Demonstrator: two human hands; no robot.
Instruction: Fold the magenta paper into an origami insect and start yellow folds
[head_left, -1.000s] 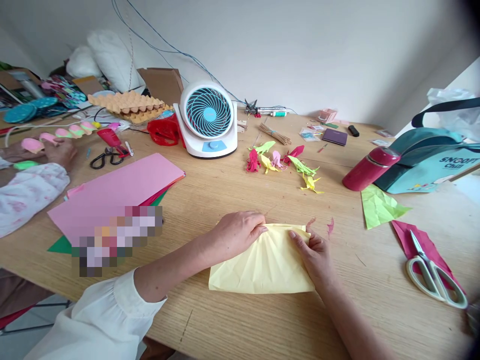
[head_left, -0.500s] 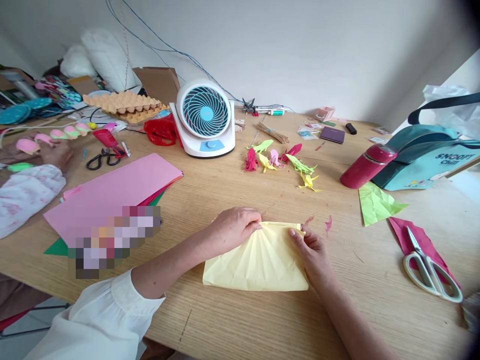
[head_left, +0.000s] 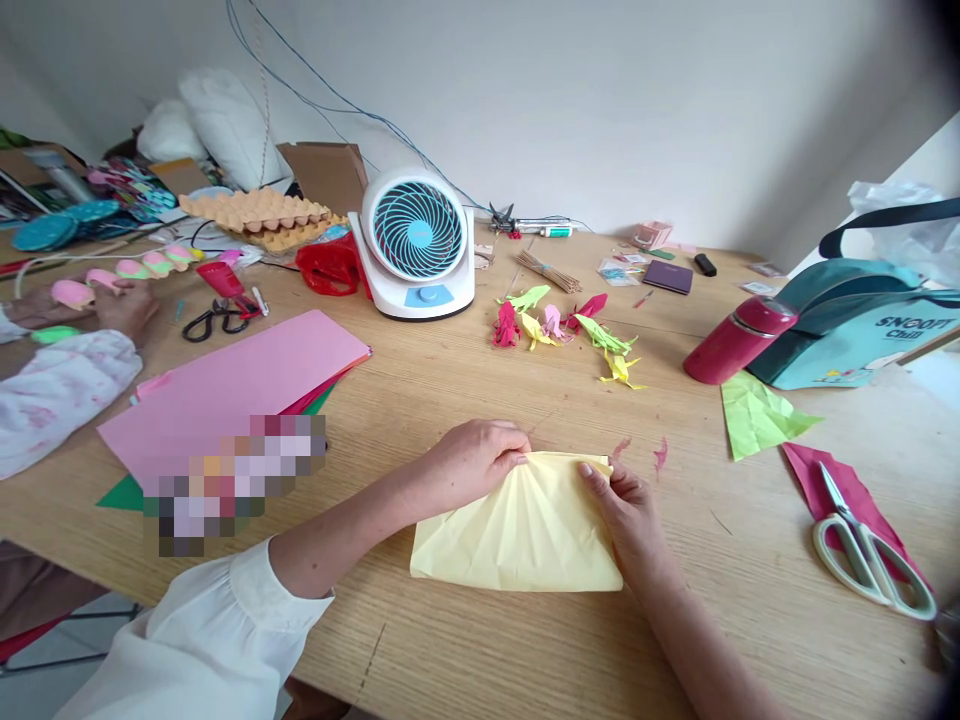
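Note:
A sheet of pale yellow paper (head_left: 517, 540) is held at the front of the wooden table, with creases fanning down from its top edge. My left hand (head_left: 476, 455) pinches that top edge near its middle, thumb and fingers closed on it. At the upper right corner my right hand (head_left: 626, 500) grips the paper, its thumb on the near face and its fingers behind. Beyond the hands lie several small folded paper figures (head_left: 555, 325) in red, pink, green and yellow.
Pink paper sheets (head_left: 255, 375) lie to the left, scissors (head_left: 862, 550) on red paper to the right. A fan (head_left: 418, 240) stands at the back; a red bottle (head_left: 739, 340) leans by a teal bag (head_left: 862, 325). At far left a co-worker's hand (head_left: 131, 305) holds a pink-and-green strip.
The whole view has shifted slightly, so things appear a little lower and further right. Both hands keep the same hold on the yellow paper.

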